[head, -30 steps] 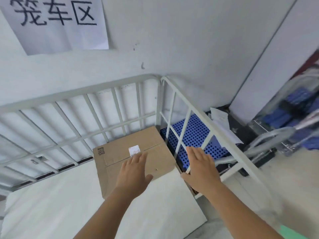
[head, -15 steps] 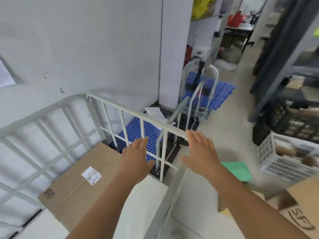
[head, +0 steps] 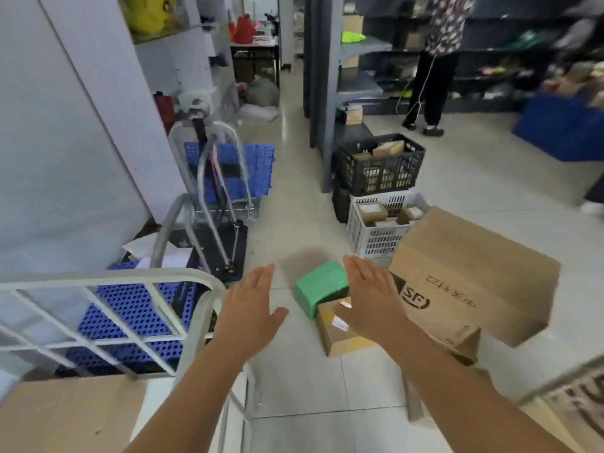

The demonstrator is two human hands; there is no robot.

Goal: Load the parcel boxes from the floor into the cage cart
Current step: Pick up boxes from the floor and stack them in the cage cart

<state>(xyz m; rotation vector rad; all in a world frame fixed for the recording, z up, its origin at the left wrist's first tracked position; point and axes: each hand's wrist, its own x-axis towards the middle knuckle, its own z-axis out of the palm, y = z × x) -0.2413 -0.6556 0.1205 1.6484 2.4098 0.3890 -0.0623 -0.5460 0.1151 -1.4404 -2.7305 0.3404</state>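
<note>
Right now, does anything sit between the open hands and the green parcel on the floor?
Nothing visible does. Left hand and right hand are open above the floor; the green parcel lies between them, resting against a small brown box.

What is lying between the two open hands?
In the head view, bare floor tiles and part of the green parcel show between the left hand and right hand. The small brown box lies mostly under the right hand.

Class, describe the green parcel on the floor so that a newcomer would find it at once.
Start at the big SF-printed cardboard box on the tiled floor. Just left of it, a green parcel leans on a small brown carton, below the right hand. It is the only green package there.
</note>
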